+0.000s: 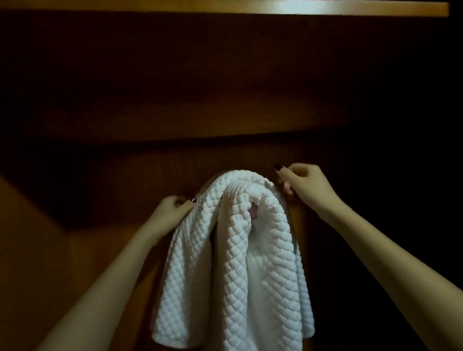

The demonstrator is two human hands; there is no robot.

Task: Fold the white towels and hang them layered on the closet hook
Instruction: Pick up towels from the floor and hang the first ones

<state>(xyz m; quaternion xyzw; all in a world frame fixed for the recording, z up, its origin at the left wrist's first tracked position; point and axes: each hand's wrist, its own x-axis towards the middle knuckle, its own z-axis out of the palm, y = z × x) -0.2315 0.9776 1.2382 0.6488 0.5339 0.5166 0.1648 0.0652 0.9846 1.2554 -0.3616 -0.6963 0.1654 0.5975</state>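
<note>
white towels (230, 257) hang bunched btwn both hands in a dark closet, left hand (169, 209) pinching their near edge, right hand (304, 181) curled at the other edge, grip unclear; hook hidden, so if released off-centre the bunch prob slides off.

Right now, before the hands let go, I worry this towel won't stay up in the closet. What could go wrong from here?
1. The hook is hidden under the bunched top of the white towel, so it may sit on a loose fold only and slide off once the left hand and right hand pull away.
2. The towel hangs twisted and uneven, not flat, so another layer on top could sit badly.
</note>
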